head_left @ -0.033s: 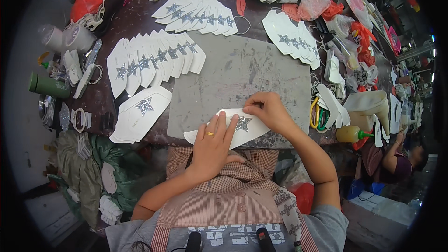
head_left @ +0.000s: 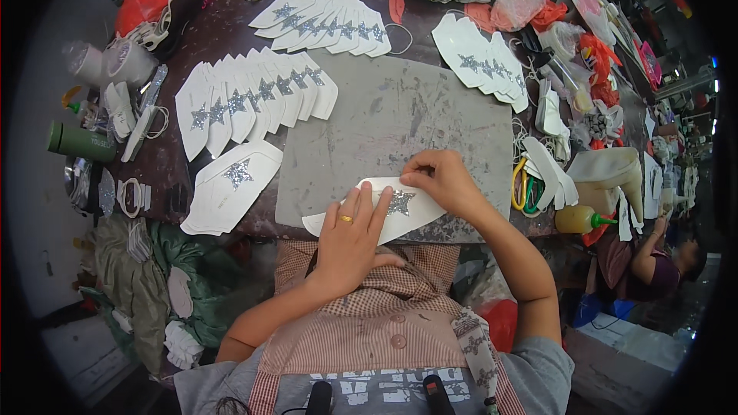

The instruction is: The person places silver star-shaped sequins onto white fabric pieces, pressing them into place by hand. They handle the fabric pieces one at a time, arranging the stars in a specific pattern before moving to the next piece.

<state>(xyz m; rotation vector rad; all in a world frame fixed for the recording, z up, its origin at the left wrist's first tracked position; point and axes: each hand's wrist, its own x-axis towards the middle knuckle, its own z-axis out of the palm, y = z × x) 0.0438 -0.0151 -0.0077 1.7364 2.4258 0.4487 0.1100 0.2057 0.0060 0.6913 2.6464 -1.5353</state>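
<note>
Left hand (head_left: 346,240), right hand (head_left: 448,187): two hands | white starred piece (head_left: 416,220) beneath: one | grey mat (head_left: 384,115): one | left fan (head_left: 254,98), far fan (head_left: 327,15), right fan (head_left: 478,68) of starred pieces: three, layered too tightly for me to number | gold ring (head_left: 347,220): one | green flask (head_left: 80,141), left: one | apron buttons (head_left: 397,319), near: two

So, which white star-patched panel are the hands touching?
The panel at the near edge of the grey mat: left hand flat on it, right hand at its far edge; others lie untouched.
</note>
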